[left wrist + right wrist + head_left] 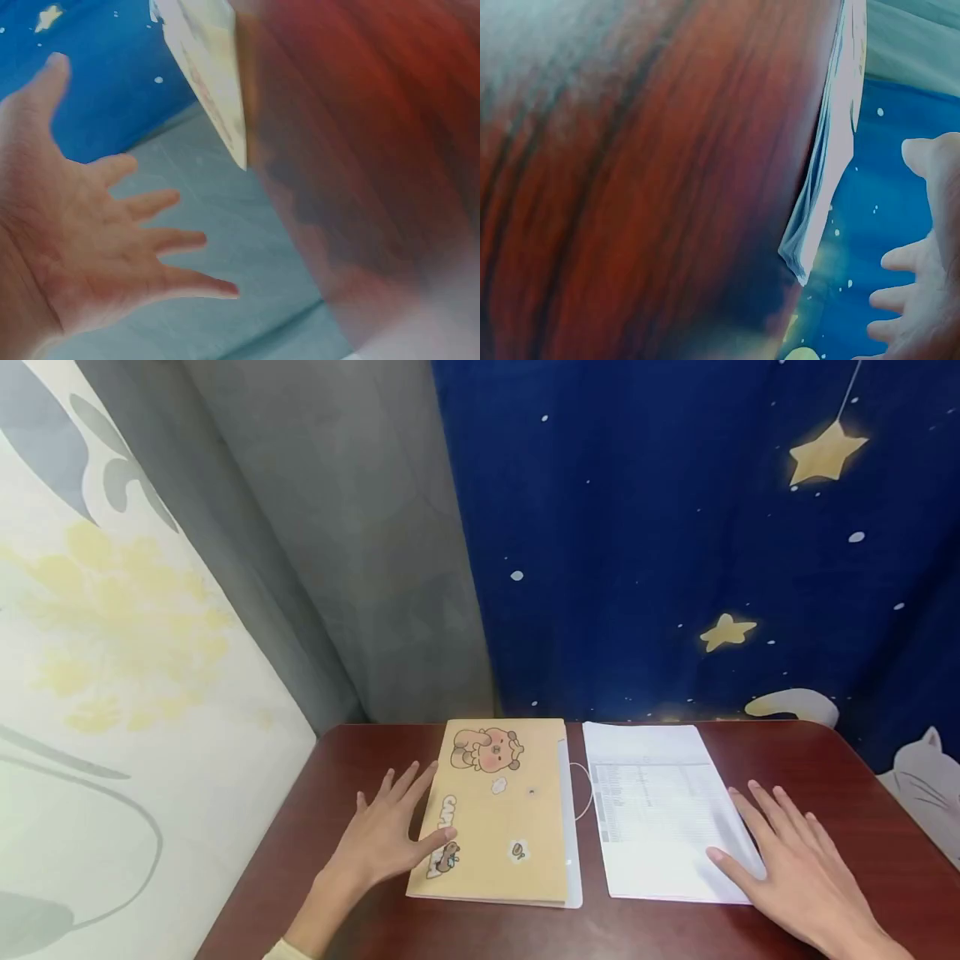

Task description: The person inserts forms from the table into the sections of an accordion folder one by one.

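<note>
Your spread, empty left hand [386, 842] and right hand [798, 872] flank a tan cartoon-printed folder [487, 822] and white printed paper stack [660, 810] at the reddish-brown desk [480, 935]'s far edge, apparently pre-grasp, any lift calling for curled fingers.

Both hands of a person, fingers extended, on either side of the folder [525, 818]. The left hand [386, 837] is at the folder's left edge, its fingers straight and fanned, directed away from the body. Seen from the head, its thumb [441, 837] overlaps the folder's near left part; the left wrist view shows a gap between hand and folder. The left forearm [324, 902] approaches from the folder's near left. The right hand [798, 868], well to the right of the folder, has its fingers straight and slightly parted, the thumb angled out toward the folder.
</note>
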The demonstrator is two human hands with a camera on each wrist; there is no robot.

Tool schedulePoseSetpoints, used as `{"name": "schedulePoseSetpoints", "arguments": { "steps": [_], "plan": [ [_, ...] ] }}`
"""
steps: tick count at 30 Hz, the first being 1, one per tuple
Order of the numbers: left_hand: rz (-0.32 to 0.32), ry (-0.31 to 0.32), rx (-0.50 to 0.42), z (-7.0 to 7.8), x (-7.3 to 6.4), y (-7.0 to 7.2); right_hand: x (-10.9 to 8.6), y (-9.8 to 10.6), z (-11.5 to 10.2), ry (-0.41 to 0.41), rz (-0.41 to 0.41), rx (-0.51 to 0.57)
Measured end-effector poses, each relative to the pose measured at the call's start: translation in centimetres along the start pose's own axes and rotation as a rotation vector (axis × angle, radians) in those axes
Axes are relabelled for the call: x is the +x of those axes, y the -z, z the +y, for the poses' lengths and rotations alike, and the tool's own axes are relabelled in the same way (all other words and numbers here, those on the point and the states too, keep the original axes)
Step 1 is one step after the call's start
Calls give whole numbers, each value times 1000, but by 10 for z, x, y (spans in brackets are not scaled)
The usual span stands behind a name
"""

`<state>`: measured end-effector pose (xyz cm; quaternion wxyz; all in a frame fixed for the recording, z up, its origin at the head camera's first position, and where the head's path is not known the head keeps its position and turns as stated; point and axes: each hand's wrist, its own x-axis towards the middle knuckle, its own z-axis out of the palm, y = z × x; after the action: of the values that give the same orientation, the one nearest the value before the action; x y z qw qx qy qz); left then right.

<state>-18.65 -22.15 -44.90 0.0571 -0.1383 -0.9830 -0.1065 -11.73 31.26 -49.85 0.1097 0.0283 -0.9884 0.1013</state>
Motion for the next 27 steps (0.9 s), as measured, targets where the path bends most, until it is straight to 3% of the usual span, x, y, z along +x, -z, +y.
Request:
{"name": "schedulePoseSetpoints", "arguments": {
  "steps": [9,13,20,27],
  "plan": [
    [-12,69,-177,21,4,1,4,-5,-21,68,68,48],
    [6,54,-209,32,11,0,8,-7,-28,90,81,61],
    [-14,13,-376,51,24,2,15,-10,-40,165,118,49],
    [-29,19,-422,68,38,3,23,-15,-56,248,178,49]
  ]
}}
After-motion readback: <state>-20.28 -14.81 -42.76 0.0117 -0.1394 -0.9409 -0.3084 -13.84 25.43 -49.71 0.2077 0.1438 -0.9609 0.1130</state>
